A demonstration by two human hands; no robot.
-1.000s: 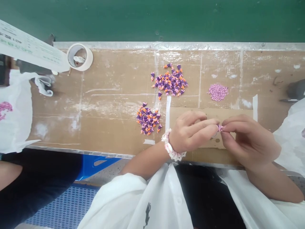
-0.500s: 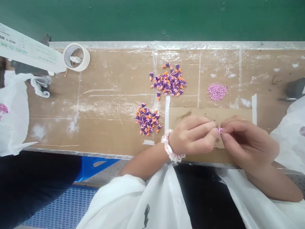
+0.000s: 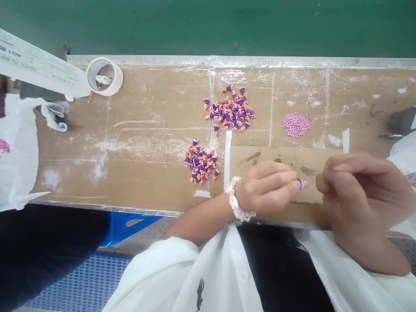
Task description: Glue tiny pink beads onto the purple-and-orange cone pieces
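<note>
My left hand (image 3: 268,187), with a frilly pink-white band at the wrist, is closed and pinches a tiny pink piece (image 3: 302,184) at its fingertips over a taped cardboard patch (image 3: 286,158). My right hand (image 3: 360,195) is to its right, blurred, fingers curled, a small gap away from the piece. Two heaps of small purple-and-orange pieces lie on the bench, one near my left wrist (image 3: 199,161) and one farther back (image 3: 230,110). A small mound of pink beads (image 3: 296,125) sits behind the hands.
A roll of white tape (image 3: 104,76) stands at the back left beside a printed paper sheet (image 3: 39,67). White plastic bags lie at the left (image 3: 16,151) and right (image 3: 403,151) edges. Another person's dark-clothed leg (image 3: 48,247) is at lower left.
My right hand has pulled away to the right from the pink piece, which stays pinched in my left hand. The view has shifted slightly.
</note>
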